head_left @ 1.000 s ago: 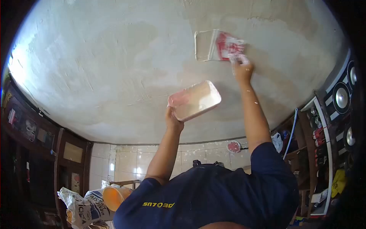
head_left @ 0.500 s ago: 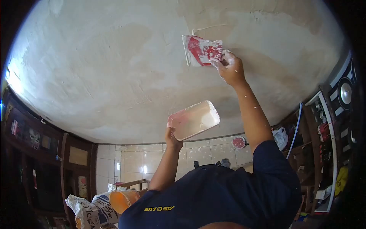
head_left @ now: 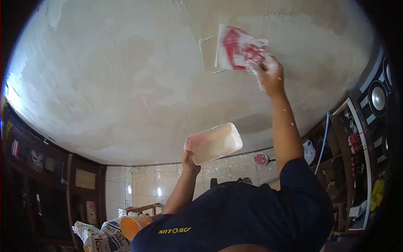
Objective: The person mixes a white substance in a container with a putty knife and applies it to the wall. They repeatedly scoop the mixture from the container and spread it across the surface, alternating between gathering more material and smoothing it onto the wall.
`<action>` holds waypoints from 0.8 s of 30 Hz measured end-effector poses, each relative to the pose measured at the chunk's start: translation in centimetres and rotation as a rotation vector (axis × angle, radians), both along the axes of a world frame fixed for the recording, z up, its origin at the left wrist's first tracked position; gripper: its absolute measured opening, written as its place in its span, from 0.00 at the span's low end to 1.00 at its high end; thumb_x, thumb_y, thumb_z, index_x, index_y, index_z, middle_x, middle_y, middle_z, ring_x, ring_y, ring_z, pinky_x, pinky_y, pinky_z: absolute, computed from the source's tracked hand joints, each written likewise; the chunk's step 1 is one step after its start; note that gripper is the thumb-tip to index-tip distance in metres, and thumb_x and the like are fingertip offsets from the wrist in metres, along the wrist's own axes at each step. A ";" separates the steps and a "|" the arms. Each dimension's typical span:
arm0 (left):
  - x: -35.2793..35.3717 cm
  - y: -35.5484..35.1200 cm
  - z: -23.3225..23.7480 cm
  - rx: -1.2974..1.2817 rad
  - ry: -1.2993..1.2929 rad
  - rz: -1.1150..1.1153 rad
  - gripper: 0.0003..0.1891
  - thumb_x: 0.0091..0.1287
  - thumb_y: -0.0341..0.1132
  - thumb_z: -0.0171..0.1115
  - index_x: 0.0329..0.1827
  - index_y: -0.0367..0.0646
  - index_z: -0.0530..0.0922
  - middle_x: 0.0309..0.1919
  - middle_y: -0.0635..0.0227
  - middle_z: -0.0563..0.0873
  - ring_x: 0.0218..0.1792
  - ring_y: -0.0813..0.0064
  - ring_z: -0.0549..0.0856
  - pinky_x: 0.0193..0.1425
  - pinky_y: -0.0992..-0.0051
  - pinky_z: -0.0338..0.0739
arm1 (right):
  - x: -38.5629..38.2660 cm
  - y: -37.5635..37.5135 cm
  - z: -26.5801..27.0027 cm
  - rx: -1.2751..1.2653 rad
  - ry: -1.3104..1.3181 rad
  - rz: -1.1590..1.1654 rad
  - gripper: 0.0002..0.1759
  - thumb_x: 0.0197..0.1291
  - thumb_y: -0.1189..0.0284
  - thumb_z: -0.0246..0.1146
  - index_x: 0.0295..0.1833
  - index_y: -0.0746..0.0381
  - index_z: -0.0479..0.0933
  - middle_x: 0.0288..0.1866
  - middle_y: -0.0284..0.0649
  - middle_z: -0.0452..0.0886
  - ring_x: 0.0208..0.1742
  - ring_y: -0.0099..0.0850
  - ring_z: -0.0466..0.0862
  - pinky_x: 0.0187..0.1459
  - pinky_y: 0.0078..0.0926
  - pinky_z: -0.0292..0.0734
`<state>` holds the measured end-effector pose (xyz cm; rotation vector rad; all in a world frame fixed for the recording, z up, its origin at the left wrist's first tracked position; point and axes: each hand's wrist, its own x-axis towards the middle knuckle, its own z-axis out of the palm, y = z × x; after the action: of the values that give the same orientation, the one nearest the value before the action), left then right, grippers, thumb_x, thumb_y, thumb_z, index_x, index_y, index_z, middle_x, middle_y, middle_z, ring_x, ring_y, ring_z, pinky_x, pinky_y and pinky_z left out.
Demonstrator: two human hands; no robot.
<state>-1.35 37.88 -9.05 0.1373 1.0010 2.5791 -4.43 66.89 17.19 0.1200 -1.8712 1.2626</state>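
My right hand [head_left: 268, 73] is closed round the near end of a red putty spreader [head_left: 241, 48], its broad face smeared with white filler. The spreader overlaps the plastered wall [head_left: 138, 67], high up, and its left edge shows a pale line of filler. Specks of white cover my right fingers and forearm. Lower down, my left hand [head_left: 191, 161] grips the left end of a shallow rectangular tray [head_left: 216, 145], tilted so its inside shows. White filler coats the tray's rim and inner wall, with a pinkish patch near my thumb.
White-spotted floor tiles [head_left: 168, 178] run along the wall's foot, where a round filler-covered lid or dish [head_left: 260, 158] lies. Dark wooden cabinets [head_left: 46, 176] stand at left, a cluttered shelf [head_left: 344, 168] at right. An orange bucket [head_left: 132, 226] and a printed sack [head_left: 100, 237] sit lower left.
My right hand has moved the spreader to the right and slightly up, leaving a ridged outline of filler where it was. The tray appears a little lower in view, still in my left hand.
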 end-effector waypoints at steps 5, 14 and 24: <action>1.5 0.8 1.6 0.022 0.022 -0.076 0.29 0.63 0.49 0.45 0.64 0.42 0.66 0.59 0.61 0.74 0.59 0.64 0.74 0.62 0.65 0.68 | -3.1 4.0 1.2 0.362 -0.015 -0.455 0.21 0.50 0.63 0.67 0.47 0.66 0.77 0.30 0.48 0.83 0.29 0.37 0.81 0.38 0.32 0.75; 3.2 0.6 2.0 0.046 -0.024 -0.057 0.27 0.63 0.47 0.45 0.63 0.41 0.67 0.57 0.61 0.75 0.57 0.64 0.75 0.60 0.65 0.70 | 1.9 5.0 0.3 0.109 0.047 -0.115 0.14 0.56 0.72 0.65 0.46 0.69 0.77 0.37 0.38 0.83 0.35 0.21 0.80 0.38 0.22 0.75; 3.7 0.1 1.3 0.126 -0.034 -0.050 0.27 0.62 0.46 0.49 0.62 0.41 0.66 0.56 0.60 0.75 0.58 0.65 0.75 0.61 0.65 0.70 | -1.4 9.6 -0.8 0.255 0.030 -0.549 0.14 0.56 0.70 0.63 0.45 0.68 0.78 0.35 0.41 0.84 0.28 0.27 0.80 0.33 0.26 0.75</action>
<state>2.32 37.96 -7.73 0.1486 0.8121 2.5898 -5.80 76.49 16.35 -0.2266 -1.8586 0.6448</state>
